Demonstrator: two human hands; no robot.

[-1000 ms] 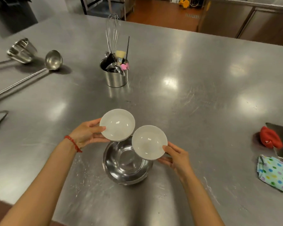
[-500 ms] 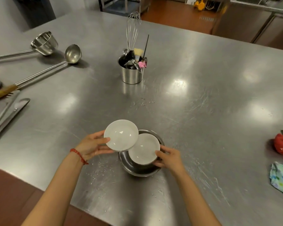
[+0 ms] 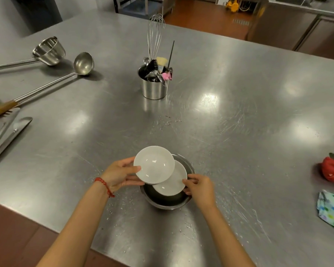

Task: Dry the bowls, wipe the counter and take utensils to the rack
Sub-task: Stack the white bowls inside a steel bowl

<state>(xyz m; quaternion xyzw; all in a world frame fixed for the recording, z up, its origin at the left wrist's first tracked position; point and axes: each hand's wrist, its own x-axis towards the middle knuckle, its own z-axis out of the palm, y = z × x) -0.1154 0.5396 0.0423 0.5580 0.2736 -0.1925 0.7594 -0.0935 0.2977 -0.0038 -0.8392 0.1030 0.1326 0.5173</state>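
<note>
Stainless counter [image 3: 239, 116] fills our view. Near its front edge sits a steel bowl [image 3: 167, 201]. Our right hand [image 3: 200, 186] pinches a white bowl [image 3: 172, 185] inside it; our left hand [image 3: 120, 173] grips another white bowl [image 3: 153, 164] just above. We judge stacking is underway; next, lower it squarely.

Left hand's [image 3: 120, 175] white bowl [image 3: 153, 165] now overlapping the right hand's [image 3: 200, 187] bowl [image 3: 172, 185], lower in the steel bowl [image 3: 189, 168].

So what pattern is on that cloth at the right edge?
Coloured polka dots on the pale cloth, in the head view.
</note>
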